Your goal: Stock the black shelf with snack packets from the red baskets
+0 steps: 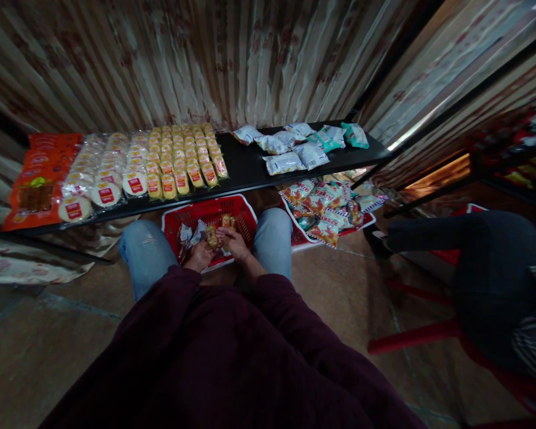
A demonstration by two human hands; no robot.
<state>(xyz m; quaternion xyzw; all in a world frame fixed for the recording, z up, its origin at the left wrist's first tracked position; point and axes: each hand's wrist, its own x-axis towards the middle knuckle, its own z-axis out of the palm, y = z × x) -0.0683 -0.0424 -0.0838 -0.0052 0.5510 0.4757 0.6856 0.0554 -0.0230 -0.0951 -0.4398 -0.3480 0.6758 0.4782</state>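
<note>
Between my knees stands a red plastic basket (246, 210) with a white rim, and both hands are low inside its near side. My left hand (200, 256) is closed on a small gold-wrapped snack packet (211, 237). Just to its right, my right hand (234, 244) stretches its fingers toward that packet, partly overlapping the view of it. More gold-wrapped packets (227, 221) show just beyond my right fingers. Silvery-white wrapped packets (186, 232) lie in the basket's left part. The dim light blurs the print on the wrappers.
Above the basket runs a black shelf (245, 170) bearing rows of yellow wrapped cakes (168, 186), round white packets (105, 193), an orange bag (37, 179) and white pouches (283, 162). A second basket (298, 237) overflows with snack bags (325, 202). Another person's leg (428, 238) is at right.
</note>
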